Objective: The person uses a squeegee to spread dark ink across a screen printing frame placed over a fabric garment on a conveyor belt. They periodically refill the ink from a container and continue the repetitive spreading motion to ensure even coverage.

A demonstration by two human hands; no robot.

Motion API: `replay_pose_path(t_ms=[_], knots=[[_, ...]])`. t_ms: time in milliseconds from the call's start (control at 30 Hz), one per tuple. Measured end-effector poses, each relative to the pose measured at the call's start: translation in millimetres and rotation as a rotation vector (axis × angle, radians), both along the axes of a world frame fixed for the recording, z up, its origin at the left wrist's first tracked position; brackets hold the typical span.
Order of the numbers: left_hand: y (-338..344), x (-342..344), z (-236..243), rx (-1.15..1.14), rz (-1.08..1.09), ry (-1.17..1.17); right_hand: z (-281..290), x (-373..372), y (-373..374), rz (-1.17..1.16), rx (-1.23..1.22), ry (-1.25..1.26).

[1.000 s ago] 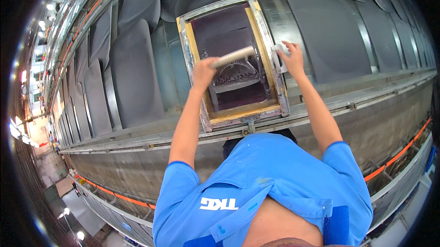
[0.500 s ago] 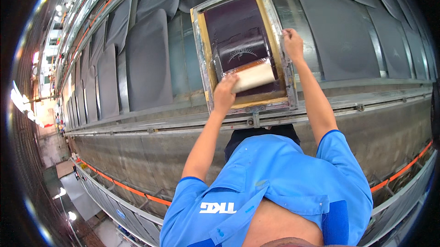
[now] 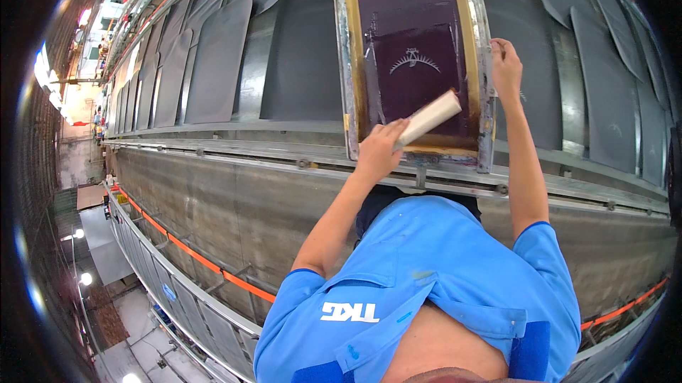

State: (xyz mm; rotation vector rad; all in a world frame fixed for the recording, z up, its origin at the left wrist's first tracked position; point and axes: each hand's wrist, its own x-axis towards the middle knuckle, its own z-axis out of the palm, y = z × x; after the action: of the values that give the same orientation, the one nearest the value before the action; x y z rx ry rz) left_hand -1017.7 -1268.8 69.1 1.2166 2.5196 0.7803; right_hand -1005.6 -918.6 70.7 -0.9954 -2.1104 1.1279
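Note:
A screen printing frame (image 3: 347, 63) with a dark purple mesh lies over the long bench in front of me. A pale crest-like curved design (image 3: 415, 65) shows in the mesh. My left hand (image 3: 381, 149) is closed round one end of a squeegee (image 3: 430, 119) with a pale wooden handle. The squeegee slants over the near part of the mesh, its far end up to the right; whether its blade touches the mesh is hidden. At the frame's right edge, the curled fingers of my right hand (image 3: 507, 70) grip the side.
Dark grey sheet pieces (image 3: 305, 63) lie in rows along the bench on both sides of the frame. A metal rail (image 3: 305, 163) runs along the bench's near edge. Behind me to the left, a grey railing (image 3: 192, 305) and an orange strip (image 3: 192, 247) follow the walkway.
The frame now sits farther right in view, and the design shows uncovered. The squeegee has turned from nearly level to a steeper slant. Both hands keep their hold.

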Motion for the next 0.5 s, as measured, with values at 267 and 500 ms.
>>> replay_pose_path(t_ms=[267, 500], knots=[[-156.0, -113.1, -14.1, 0.082, 0.453, 0.056, -63.8, -90.0, -142.1, -0.022, -0.101, 0.079], [-185.8, -171.7, -24.6, -0.075, 0.645, 0.125, -79.4, -125.6, -189.4, -0.014, -0.146, 0.074]])
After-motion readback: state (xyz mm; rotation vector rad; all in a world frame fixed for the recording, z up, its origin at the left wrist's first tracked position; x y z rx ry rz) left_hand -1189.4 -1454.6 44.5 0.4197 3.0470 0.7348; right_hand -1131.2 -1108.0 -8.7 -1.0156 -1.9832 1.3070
